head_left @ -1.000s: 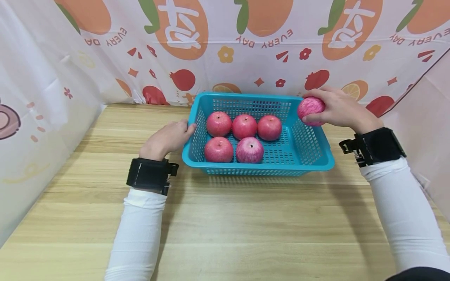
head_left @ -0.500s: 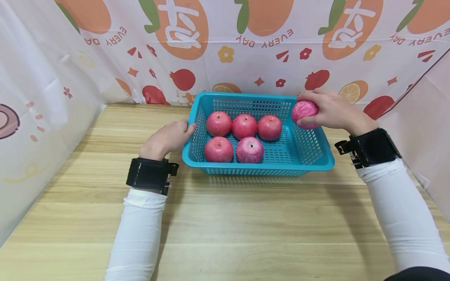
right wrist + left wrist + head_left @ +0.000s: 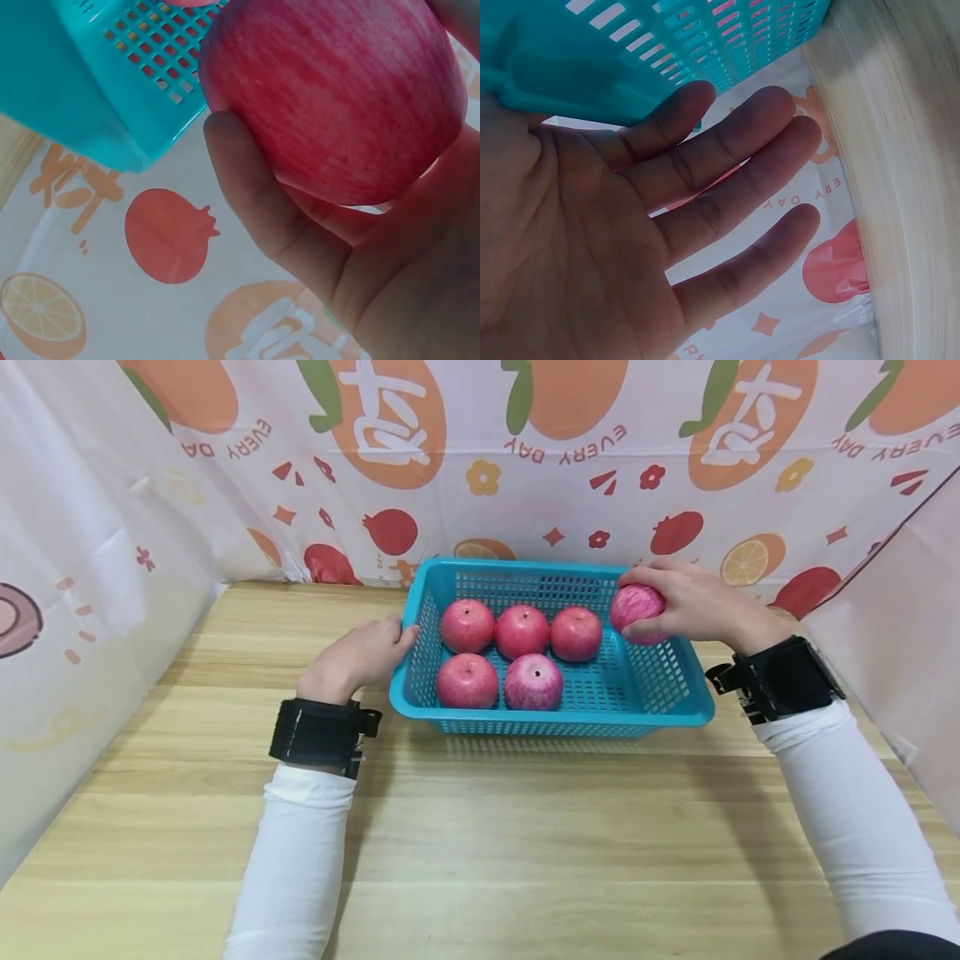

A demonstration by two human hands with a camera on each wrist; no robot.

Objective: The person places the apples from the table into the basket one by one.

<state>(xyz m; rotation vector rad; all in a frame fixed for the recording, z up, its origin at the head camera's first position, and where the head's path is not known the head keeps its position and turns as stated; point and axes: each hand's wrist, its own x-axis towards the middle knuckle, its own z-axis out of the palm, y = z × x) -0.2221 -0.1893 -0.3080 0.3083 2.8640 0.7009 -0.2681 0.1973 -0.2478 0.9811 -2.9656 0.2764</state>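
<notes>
A turquoise plastic basket [image 3: 555, 717] stands on the table, with several red apples [image 3: 522, 632] in two rows toward its left and middle. My left hand [image 3: 360, 656] holds the basket's left rim, thumb over the edge. In the left wrist view its other fingers [image 3: 742, 195] extend loosely along the outside wall; the thumb is hidden. At the basket's right end, my right hand [image 3: 693, 602] grips a streaked pinkish-red apple [image 3: 636, 610] between thumb and fingers, above the unfilled part. The right wrist view shows this apple [image 3: 337, 97] close up, held from the side.
A wooden table [image 3: 540, 835] extends in front of the basket. Behind it hangs a white fruit-print cloth [image 3: 555, 493], close to the basket's back rim. More white cloth [image 3: 82, 610] hangs along the left side, and a pale surface [image 3: 892, 618] borders the right.
My right hand has moved left and slightly down with the apple, from over the basket's right back corner further inward. The left hand, the basket and the other apples stay as they were.
</notes>
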